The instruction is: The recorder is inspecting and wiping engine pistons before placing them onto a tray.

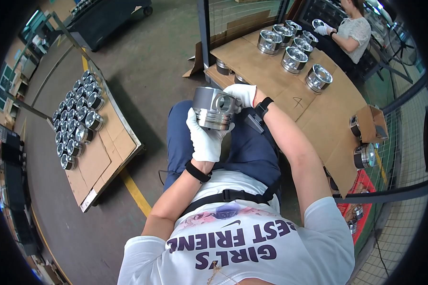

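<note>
A large metal piston (211, 108) is held above my lap, its ring grooves toward the bottom and its pin hole facing right. My left hand (204, 138), in a white glove, cups it from below with the thumb up the left side. My right hand (242, 95), also gloved, has its fingers closed at the piston's right side by the pin hole. Its fingertips are partly hidden there. On the cardboard-covered table (290, 102) to my right stand several similar pistons, the nearest a single piston (318, 78) apart from the others.
To the left, a cardboard-topped cart (104, 156) carries rows of pistons (76, 111). A small cardboard box (371, 124) sits at the table's right edge near a wire mesh fence. Below it is a red crate (361, 190). A co-worker (354, 35) sits beyond the table, holding a piston.
</note>
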The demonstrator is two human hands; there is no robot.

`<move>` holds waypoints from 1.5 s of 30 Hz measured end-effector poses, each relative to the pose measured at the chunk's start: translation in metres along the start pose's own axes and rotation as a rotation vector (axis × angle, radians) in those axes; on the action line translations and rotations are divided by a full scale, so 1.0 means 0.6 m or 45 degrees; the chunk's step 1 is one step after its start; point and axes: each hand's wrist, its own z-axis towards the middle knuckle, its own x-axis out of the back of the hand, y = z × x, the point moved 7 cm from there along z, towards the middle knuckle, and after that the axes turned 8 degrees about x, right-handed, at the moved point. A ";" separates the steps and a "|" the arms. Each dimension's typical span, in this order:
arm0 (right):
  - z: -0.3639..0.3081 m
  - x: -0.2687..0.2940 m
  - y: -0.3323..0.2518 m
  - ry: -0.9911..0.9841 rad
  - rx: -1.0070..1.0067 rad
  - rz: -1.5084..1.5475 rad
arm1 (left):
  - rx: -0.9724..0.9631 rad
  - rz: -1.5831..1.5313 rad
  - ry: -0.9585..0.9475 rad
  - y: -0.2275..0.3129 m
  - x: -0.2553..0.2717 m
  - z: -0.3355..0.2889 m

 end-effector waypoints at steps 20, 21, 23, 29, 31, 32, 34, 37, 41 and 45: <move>0.007 -0.003 0.033 -0.040 0.050 0.112 | 0.113 -0.038 0.029 0.010 0.010 0.001; 0.007 -0.002 0.023 -0.074 0.152 0.009 | 0.093 -0.042 0.030 0.020 0.009 -0.001; 0.007 -0.009 0.012 0.160 0.016 0.059 | 0.122 0.140 0.016 0.047 0.019 -0.008; -0.007 -0.070 -0.092 0.319 0.126 0.259 | 0.028 0.359 0.139 0.158 0.051 -0.025; 0.001 -0.073 -0.116 0.427 0.107 0.086 | -0.418 1.053 0.304 0.231 0.120 -0.023; 0.002 -0.076 -0.129 0.452 0.116 0.026 | -0.742 1.521 0.442 0.265 0.110 -0.052; 0.006 -0.084 -0.139 0.517 0.150 -0.040 | -0.568 1.652 0.719 0.295 0.082 -0.091; 0.012 -0.089 -0.138 0.577 0.146 -0.334 | 0.047 1.469 0.846 0.285 -0.030 -0.138; 0.022 -0.160 -0.188 0.485 0.578 -1.083 | -0.239 1.943 0.496 0.280 0.055 -0.108; 0.050 -0.199 -0.172 0.335 0.341 -1.270 | 0.315 1.537 0.458 0.256 0.105 -0.131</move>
